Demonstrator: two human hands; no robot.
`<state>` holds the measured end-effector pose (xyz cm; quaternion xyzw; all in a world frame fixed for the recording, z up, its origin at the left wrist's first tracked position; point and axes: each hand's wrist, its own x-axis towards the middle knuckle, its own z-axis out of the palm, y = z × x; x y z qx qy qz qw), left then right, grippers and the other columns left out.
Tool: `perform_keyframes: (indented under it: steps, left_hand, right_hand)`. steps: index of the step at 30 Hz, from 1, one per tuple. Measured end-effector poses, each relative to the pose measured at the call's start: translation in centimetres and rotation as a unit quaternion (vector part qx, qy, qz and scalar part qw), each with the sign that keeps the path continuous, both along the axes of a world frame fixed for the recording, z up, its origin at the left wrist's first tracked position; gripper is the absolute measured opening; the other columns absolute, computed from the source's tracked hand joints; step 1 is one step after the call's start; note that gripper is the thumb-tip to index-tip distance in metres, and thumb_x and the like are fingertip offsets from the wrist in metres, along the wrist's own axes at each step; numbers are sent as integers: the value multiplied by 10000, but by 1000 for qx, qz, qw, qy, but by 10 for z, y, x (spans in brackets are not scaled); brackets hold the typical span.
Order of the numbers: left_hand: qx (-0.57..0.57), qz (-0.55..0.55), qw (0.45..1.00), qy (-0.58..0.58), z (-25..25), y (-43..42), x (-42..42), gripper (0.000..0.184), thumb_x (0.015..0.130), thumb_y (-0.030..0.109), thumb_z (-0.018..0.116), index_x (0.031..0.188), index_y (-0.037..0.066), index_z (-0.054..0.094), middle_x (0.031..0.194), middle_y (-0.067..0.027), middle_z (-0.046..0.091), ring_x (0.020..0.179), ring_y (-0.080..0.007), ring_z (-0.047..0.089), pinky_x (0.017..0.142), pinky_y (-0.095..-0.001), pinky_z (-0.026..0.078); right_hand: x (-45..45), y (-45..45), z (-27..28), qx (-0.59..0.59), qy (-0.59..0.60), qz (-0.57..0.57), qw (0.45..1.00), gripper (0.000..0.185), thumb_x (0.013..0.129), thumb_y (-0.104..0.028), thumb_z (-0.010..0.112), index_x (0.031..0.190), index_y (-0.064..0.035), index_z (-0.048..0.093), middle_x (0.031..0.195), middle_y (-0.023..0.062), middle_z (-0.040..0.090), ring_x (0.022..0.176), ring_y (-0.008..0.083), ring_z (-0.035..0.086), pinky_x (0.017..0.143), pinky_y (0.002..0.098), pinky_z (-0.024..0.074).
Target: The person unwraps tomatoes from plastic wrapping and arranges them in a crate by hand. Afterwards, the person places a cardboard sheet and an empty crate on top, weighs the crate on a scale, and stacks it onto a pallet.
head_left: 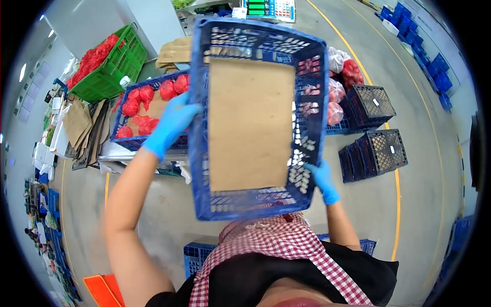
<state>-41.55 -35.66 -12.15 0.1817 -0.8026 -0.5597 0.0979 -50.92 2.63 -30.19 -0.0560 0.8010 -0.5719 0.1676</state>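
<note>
- A smooth grey floor (424, 169) spread through the room, marked with yellow lines (397, 204).
- On the left stood a metal table (120, 152), bearing a filled crate (130, 144) of blue plastic with red bundles (167, 89) inside.
- Beyond it, a green crate (125, 64) was heaped with red netting (94, 59); flattened cardboard (77, 125) leaned nearby.
- A scale (268, 9) with a lit green display stood at the top of the view.
- To the right were bagged produce (335, 113), a red sack (353, 74) and two stacks of dark crates (386, 151), with more blue crates (439, 71) along the far right side.
- In the middle, a lined crate (201, 158), blue and slatted, was held up in front of the person's checked apron (276, 235), its open top facing the wearer and a brown sheet (250, 123) covering its bottom.
- The crate lay between the two blue-gloved hands, which were well apart: the left hand (174, 122) gripped its left side above the middle, and the right hand (324, 181) gripped its right side lower down.
</note>
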Motion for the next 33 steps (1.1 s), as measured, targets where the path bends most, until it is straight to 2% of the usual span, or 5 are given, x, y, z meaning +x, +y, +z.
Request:
perform_keyframes:
  steps: [5, 9, 15, 19, 33]
  left_hand:
    - [-59, -13, 998, -22, -156, -1, -123, 290, 700, 106, 551, 952, -22, 614, 787, -138, 637, 687, -218, 603, 639, -344, 484]
    - [270, -21, 962, -29, -206, 28, -168, 289, 720, 40, 539, 1002, 21, 597, 820, -68, 616, 730, -173, 586, 658, -306, 472]
    - [328, -2, 942, -73, -296, 2, -207, 464, 719, 32, 556, 1182, 9, 520, 1125, -111, 580, 1033, -208, 550, 903, -332, 422]
    - [8, -69, 994, -87, -267, 15, -167, 658, 794, 117, 581, 1385, 16, 309, 1375, -149, 404, 1220, -228, 450, 995, -347, 365]
    - [283, 106, 941, -150, -148, 2, -33, 350, 854, 32, 534, 1201, -11, 546, 1144, -96, 602, 1052, -170, 561, 938, -300, 419]
  right_hand:
    - [-35, 41, -2, -30, -47, -64, 996, 305, 671, 35, 518, 965, 73, 592, 829, 103, 652, 680, 169, 611, 638, 288, 489]
    - [-84, 46, -55, 42, -60, -83, 994, 268, 602, 43, 506, 847, 46, 613, 701, 65, 612, 554, 151, 536, 498, 280, 423]
    - [-196, 13, -194, 46, -161, -83, 982, 312, 504, 82, 547, 798, 44, 643, 732, 90, 639, 577, 196, 571, 499, 308, 454]
    - [-227, -36, -199, 0, -188, -103, 977, 302, 541, 81, 524, 821, 51, 631, 700, 76, 611, 578, 194, 554, 515, 315, 444]
    - [-255, -33, -260, 48, -139, -60, 987, 524, 658, 15, 632, 1167, 61, 517, 1034, 143, 617, 850, 212, 600, 733, 316, 491]
